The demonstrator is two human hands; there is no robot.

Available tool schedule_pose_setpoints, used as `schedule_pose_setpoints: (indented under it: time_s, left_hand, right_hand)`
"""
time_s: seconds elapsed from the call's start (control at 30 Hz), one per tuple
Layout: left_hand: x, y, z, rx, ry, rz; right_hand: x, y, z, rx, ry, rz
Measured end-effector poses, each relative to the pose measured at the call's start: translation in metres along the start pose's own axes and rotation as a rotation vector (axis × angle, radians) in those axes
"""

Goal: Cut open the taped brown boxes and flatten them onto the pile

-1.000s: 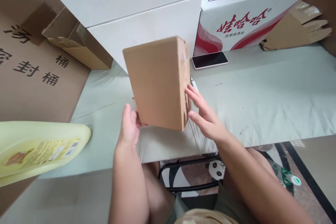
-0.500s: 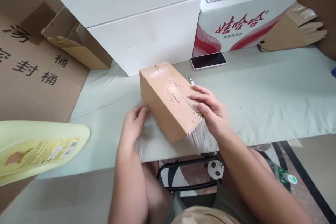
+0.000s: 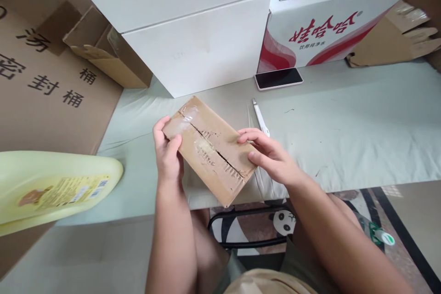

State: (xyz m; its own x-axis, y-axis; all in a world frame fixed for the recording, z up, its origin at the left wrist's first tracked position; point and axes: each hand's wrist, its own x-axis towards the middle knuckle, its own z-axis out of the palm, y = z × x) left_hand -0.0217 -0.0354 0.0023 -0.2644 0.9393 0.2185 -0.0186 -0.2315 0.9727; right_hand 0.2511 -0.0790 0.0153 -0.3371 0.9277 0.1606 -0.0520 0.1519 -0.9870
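Observation:
A small brown cardboard box [image 3: 220, 144] is tilted in front of me, its top facing up, with a dark slit along the middle seam and torn paper on both sides of it. My left hand [image 3: 167, 147] grips the box's far left end, thumb on top and fingers around the edge. At the right side, my right hand [image 3: 267, 151] has its thumb and fingers closed on the near right corner. Just beyond the right hand lies a white utility knife [image 3: 261, 117] on the cloth. The underside of the box is hidden.
A phone [image 3: 279, 78] lies before a white and red water carton [image 3: 320, 32]. White boxes [image 3: 206, 46] stack up at the back. A yellow jug [image 3: 65, 188] and a large cardboard box [image 3: 44, 82] stand at left. The pale cloth [image 3: 344, 124] covers the table to its front edge.
My left hand has come up from beside the box and taken hold of its far left end. The box has turned and tilted, and its seam now shows a dark gap.

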Motion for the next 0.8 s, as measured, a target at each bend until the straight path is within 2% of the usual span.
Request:
schedule_pose_setpoints:
  time_s: [0.27, 0.33, 0.43, 0.5, 0.53, 0.6, 0.67, 0.73, 0.8]
  left_hand:
    - [-0.001, 0.006, 0.002, 0.038, -0.005, -0.033]
    - [-0.002, 0.009, 0.003, 0.045, 0.004, -0.048]
    - [-0.003, 0.01, 0.003, 0.058, 0.017, -0.052]
    - [-0.003, 0.01, 0.003, 0.091, 0.008, -0.041]
    - [-0.003, 0.01, 0.003, 0.111, 0.002, -0.034]
    - [-0.003, 0.01, 0.003, 0.136, -0.009, -0.025]
    - [-0.003, 0.01, 0.005, 0.137, -0.014, -0.029]
    - [-0.004, 0.011, 0.007, 0.125, -0.023, -0.039]
    - [-0.006, 0.012, 0.01, 0.122, -0.046, -0.046]
  right_hand:
    - [0.002, -0.002, 0.004, -0.011, 0.002, 0.001]
    - [0.002, 0.0, 0.004, -0.006, 0.038, -0.014]
    - [0.003, 0.009, 0.0, -0.16, 0.253, 0.049]
    - [0.005, 0.016, -0.007, -0.455, 0.428, 0.153]
    - [0.006, 0.02, -0.01, -0.619, 0.471, 0.206]
    - [0.007, 0.026, -0.017, -0.882, 0.434, 0.301]
    - [0.007, 0.029, -0.021, -1.052, 0.313, 0.389]
    - [0.008, 0.029, -0.023, -1.138, 0.235, 0.467]
    - [0.01, 0.027, -0.024, -1.14, 0.229, 0.515]
